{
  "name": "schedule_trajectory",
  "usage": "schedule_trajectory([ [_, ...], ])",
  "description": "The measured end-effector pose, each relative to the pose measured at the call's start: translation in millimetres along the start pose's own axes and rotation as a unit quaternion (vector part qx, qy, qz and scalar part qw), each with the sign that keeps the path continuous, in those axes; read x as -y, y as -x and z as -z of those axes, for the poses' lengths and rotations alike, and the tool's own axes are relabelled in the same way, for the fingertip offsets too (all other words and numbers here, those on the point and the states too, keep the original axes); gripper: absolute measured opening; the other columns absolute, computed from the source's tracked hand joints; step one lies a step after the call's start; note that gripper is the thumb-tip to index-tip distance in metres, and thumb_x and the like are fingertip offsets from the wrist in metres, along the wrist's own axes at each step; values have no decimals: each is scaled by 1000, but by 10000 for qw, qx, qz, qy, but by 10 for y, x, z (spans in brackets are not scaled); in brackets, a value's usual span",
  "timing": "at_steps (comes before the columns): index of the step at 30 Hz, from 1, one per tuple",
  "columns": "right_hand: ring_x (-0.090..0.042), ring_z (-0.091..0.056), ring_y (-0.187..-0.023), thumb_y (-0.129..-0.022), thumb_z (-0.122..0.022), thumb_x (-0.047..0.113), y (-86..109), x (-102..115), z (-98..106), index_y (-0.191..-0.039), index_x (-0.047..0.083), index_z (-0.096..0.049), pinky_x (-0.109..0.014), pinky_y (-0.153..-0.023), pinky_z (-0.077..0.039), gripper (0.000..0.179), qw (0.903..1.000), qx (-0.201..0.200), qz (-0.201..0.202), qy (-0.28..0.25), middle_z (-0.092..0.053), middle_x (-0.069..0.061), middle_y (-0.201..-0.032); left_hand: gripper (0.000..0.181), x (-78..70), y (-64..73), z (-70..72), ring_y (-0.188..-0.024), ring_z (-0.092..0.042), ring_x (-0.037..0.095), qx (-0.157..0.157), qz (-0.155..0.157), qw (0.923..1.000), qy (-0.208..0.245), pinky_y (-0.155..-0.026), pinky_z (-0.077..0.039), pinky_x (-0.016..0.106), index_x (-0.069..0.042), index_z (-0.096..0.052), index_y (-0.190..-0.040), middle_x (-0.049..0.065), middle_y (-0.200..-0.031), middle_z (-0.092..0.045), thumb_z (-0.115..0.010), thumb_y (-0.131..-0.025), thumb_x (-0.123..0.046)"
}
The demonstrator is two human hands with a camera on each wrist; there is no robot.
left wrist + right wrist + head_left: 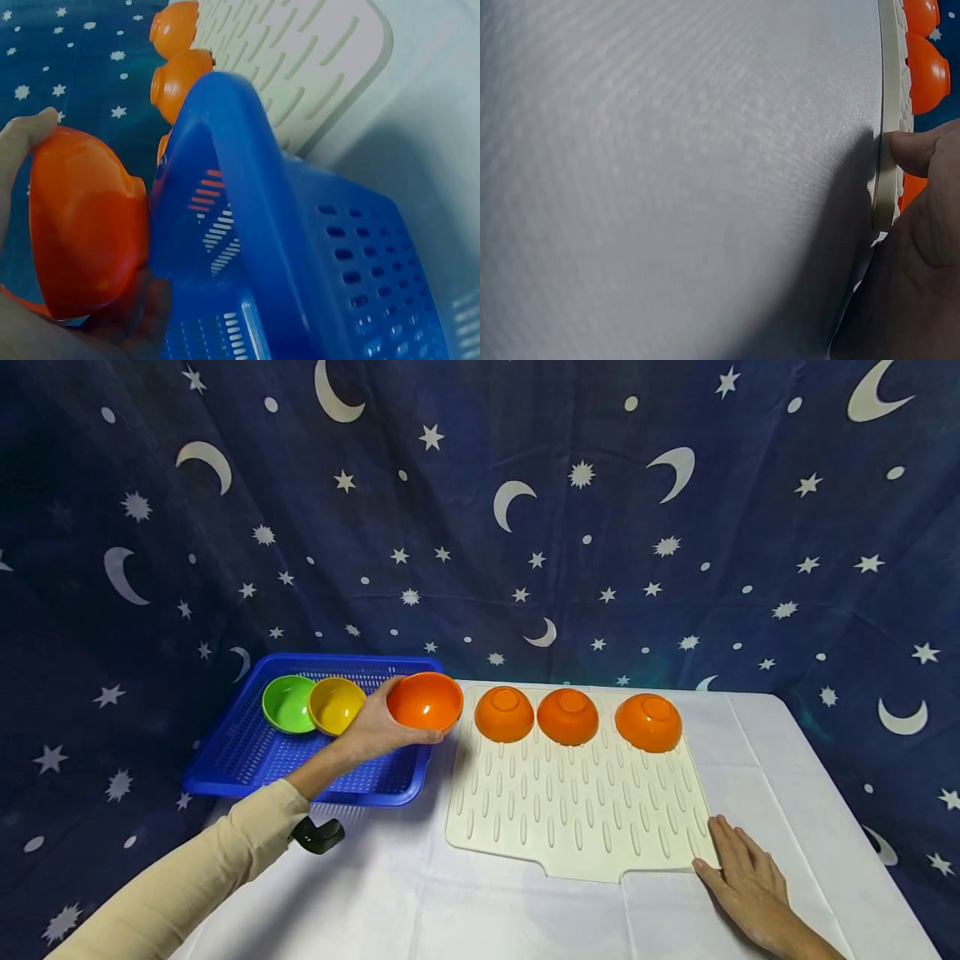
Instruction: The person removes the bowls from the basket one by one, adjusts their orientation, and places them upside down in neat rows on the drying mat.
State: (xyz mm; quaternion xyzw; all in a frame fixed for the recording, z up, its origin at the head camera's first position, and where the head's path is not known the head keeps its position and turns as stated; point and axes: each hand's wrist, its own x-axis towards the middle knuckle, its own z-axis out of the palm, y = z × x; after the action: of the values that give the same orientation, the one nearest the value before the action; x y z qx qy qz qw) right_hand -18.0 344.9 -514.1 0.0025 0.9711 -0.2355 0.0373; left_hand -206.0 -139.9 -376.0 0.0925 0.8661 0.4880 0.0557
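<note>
My left hand (pixel 378 722) grips an orange bowl (pixel 426 702) by its sides, fingers behind and thumb at the near side. In the head view it is over the right rim of a blue plastic basket (pixel 408 789). The left wrist view shows the bowl (pixel 90 225) tilted beside the basket wall. A green bowl (pixel 281 706) and a yellow bowl (pixel 330 703) lie in the basket. My right hand (pixel 750 885) rests at the near right corner of a cream ribbed draining mat (pixel 577 818), fingers extended and thumb (pixel 911 152) against its edge.
Three orange bowls stand upside down along the mat's far edge: a left one (pixel 504 714), a middle one (pixel 567 717) and a right one (pixel 648 723). A white cloth (pixel 480 910) covers the table. Behind hangs a dark blue curtain (pixel 480 527) with moons and stars.
</note>
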Motion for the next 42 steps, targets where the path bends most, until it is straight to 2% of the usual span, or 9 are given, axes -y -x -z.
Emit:
schedule_trajectory([
  [10,-44,4,-128,-95,-37,40,10,16,-2,-144,3,-2,-68,-87,6,71,10000,-57,1,-36,-5,-25,-144,107,-26,15,-137,-103,-48,24,-44,-204,9997,-160,-79,-46,45,-10,-31,-135,3,-120,-47,-83,-51,-50],
  [15,-45,2,-128,-94,-39,42,6,9,-1,-145,5,-5,-69,-86,3,72,9999,-62,-38,-97,-5,-23,-145,108,-77,89,-184,-101,-49,24,-68,-357,9989,-282,-79,-47,42,-9,-30,-136,4,-119,-48,-83,-52,-50],
  [18,-50,-2,-125,-93,-41,44,-4,30,52,-144,4,-6,-70,-84,0,74,9998,27,-65,-200,-7,-24,-145,108,-137,161,-243,-101,-50,21,-40,-579,9976,-368,-78,-48,40,-10,-30,-137,1,-121,-47,-83,-52,-49],
  [22,-54,-9,-120,-91,-46,44,-30,52,163,-143,0,-12,-70,-82,-6,76,9995,96,-4,-286,-12,-26,-143,105,-264,242,-373,-103,-49,17,-82,-1102,9929,-433,-78,-48,38,-12,-31,-137,-1,-122,-47,-84,-53,-46],
  [27,-56,-15,-115,-89,-51,42,-64,72,289,-138,-6,-23,-70,-80,-12,73,9991,175,16,-390,-20,-31,-137,104,-437,321,-602,-100,-49,13,-151,-1446,9868,-717,-75,-48,36,-20,-32,-136,-6,-121,-45,-81,-51,-54],
  [32,-54,-19,-114,-90,-49,41,-147,195,397,-134,-4,-30,-69,-81,-14,65,9985,223,51,-491,-26,-31,-133,104,-542,309,-842,-98,-47,7,-205,-1778,9750,-1318,-73,-47,32,-31,-32,-135,-13,-117,-46,-76,-47,-64],
  [35,-49,-24,-115,-91,-50,39,-197,335,442,-130,-1,-37,-67,-82,-17,57,9973,89,227,-694,-32,-28,-132,106,-566,297,-997,-97,-46,8,-253,-2047,9628,-1746,-73,-46,32,-27,-32,-135,-11,-116,-47,-75,-46,-65],
  [39,-36,-38,-111,-91,-52,36,-202,582,377,-129,6,-44,-60,-84,-23,48,9942,-86,478,-957,-45,-18,-124,112,-558,328,-1250,-94,-47,12,-282,-2425,9408,-2352,-71,-44,31,-17,-32,-135,-5,-117,-49,-70,-46,-71],
  [42,-21,-47,-100,-91,-53,33,-158,783,229,-132,14,-41,-45,-83,-36,47,9906,-103,560,-1244,-51,-6,-117,115,-550,380,-1464,-92,-49,12,-163,-2554,9289,-2675,-70,-43,29,-16,-31,-136,-5,-118,-50,-68,-44,-74],
])
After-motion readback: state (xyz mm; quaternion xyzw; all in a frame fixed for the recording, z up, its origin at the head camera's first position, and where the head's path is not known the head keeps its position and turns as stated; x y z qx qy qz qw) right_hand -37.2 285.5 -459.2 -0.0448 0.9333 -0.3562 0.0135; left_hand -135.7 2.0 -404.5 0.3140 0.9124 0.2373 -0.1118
